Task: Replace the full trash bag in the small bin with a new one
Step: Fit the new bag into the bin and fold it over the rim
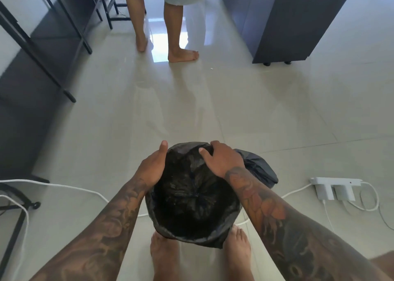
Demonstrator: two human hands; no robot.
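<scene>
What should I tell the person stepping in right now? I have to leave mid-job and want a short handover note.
Left hand: open, palm pressed flat against the bin's left side.
Right hand: fingers curled over the far rim, gripping the new bag.
The new black bag lines the small bin, which stands between the person's feet; its edge is folded over most of the rim.
The tied full bag lies on the floor just right of the bin.
Done: old bag out, new one in.
Left: finish tucking the rim, take away the full bag.
</scene>
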